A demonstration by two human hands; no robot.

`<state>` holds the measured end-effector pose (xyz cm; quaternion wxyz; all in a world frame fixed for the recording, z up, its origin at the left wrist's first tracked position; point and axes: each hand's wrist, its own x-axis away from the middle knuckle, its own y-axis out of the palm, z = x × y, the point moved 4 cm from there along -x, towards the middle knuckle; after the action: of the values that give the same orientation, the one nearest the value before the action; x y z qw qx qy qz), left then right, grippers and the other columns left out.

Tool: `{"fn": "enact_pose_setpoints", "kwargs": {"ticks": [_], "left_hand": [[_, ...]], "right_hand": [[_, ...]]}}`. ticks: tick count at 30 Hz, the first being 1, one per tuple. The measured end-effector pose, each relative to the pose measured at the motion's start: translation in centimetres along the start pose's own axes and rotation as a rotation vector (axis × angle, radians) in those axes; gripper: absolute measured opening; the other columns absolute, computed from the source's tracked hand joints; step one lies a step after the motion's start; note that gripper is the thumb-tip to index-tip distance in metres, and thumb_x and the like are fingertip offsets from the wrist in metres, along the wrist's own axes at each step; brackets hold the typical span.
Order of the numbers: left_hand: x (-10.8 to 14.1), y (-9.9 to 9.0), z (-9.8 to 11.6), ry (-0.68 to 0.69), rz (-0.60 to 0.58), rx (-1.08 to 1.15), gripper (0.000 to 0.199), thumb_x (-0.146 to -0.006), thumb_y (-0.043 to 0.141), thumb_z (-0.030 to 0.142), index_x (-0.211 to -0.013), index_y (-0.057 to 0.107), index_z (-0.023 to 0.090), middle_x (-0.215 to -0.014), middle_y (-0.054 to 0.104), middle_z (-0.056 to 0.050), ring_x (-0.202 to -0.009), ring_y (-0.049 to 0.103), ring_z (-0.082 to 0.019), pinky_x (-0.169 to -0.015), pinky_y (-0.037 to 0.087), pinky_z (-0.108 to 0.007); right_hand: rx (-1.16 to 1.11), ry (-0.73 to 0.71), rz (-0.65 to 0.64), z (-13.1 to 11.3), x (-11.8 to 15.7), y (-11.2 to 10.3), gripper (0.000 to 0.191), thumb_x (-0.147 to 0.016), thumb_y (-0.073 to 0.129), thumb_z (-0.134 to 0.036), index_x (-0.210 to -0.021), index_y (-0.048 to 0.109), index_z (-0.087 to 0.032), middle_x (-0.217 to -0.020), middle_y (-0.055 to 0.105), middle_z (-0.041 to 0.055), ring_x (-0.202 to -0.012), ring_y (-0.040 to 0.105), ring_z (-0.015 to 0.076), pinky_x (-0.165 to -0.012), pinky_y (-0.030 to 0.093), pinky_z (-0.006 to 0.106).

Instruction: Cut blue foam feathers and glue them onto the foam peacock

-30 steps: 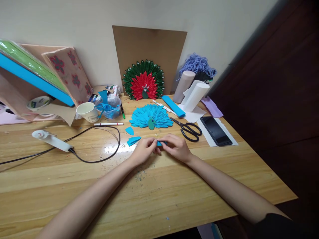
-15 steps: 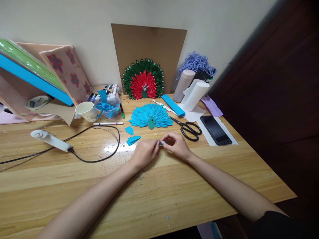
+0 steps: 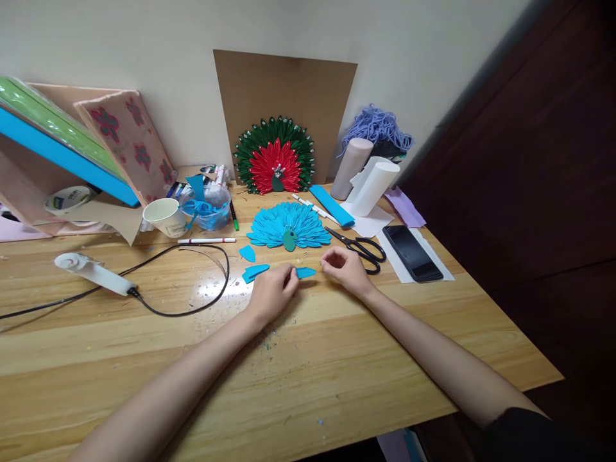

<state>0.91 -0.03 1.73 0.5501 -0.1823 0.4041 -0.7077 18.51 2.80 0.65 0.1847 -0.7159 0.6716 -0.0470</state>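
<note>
My left hand (image 3: 274, 290) pinches a pointed, leaf-shaped piece of blue crepe paper (image 3: 307, 273) just above the table, its tip pointing right. My right hand (image 3: 350, 273) is a short way to the right, thumb and fingertips drawn together, with nothing visible between them and apart from the paper. Behind both hands lies a blue paper peacock (image 3: 289, 224) with a fanned tail and a green body. Two more blue paper pieces lie left of it, a small one (image 3: 247, 253) and a folded one (image 3: 255, 273) by my left hand.
Black-handled scissors (image 3: 363, 249) lie beyond my right hand, near a phone (image 3: 412, 253). At left, a white glue gun (image 3: 96, 273) trails a black cable. A paper cup (image 3: 165, 218), a plastic tub (image 3: 212, 215) and a red-and-green peacock (image 3: 275, 163) against a brown board stand behind.
My right hand has let go of the blue paper piece and moved right. My left hand keeps hold of it, and more of the piece now shows. The view has shifted slightly.
</note>
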Motion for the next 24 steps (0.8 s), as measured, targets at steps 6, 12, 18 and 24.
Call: {"fn": "enact_pose_setpoints", "kwargs": {"ticks": [6,12,18,24], "left_hand": [[-0.2,0.1,0.4,0.129,0.022,0.038,0.013,-0.083,0.050,0.025,-0.084,0.062,0.020,-0.084,0.061,-0.006,-0.081,0.056,-0.020,-0.068,0.039,-0.028],[-0.1,-0.4,-0.4,0.083,0.169,0.111,0.019,-0.089,0.044,0.025,-0.092,0.062,0.019,-0.088,0.063,-0.006,-0.082,0.057,-0.019,-0.071,0.041,-0.029],[0.1,-0.6,-0.5,0.076,0.179,0.143,0.021,-0.089,0.047,0.029,-0.086,0.065,0.019,-0.080,0.064,-0.006,-0.072,0.056,-0.017,-0.064,0.039,-0.026],[-0.1,-0.5,-0.6,0.009,0.174,0.132,0.021,-0.087,0.049,0.029,-0.079,0.064,0.018,-0.074,0.064,-0.004,-0.065,0.055,-0.015,-0.059,0.037,-0.024]], "right_hand": [[-0.277,0.135,-0.093,0.4,0.0,0.6,0.024,-0.074,0.064,-0.039,-0.082,0.070,-0.018,-0.079,0.068,0.0041,-0.068,0.059,0.0133,-0.063,0.048,0.025],[-0.398,0.201,-0.236,0.5,0.5,1.6,0.026,-0.076,0.064,-0.037,-0.092,0.073,-0.019,-0.081,0.069,0.0039,-0.065,0.056,0.0100,-0.065,0.048,0.024],[-0.284,0.148,-0.313,-0.9,1.0,1.9,0.029,-0.080,0.060,-0.036,-0.102,0.070,-0.021,-0.089,0.070,0.0045,-0.077,0.061,0.0144,-0.072,0.048,0.027],[-0.142,0.021,-0.360,-1.4,1.3,2.3,0.029,-0.084,0.055,-0.032,-0.109,0.067,-0.022,-0.092,0.070,0.0064,-0.088,0.062,0.0178,-0.080,0.048,0.031]]}}
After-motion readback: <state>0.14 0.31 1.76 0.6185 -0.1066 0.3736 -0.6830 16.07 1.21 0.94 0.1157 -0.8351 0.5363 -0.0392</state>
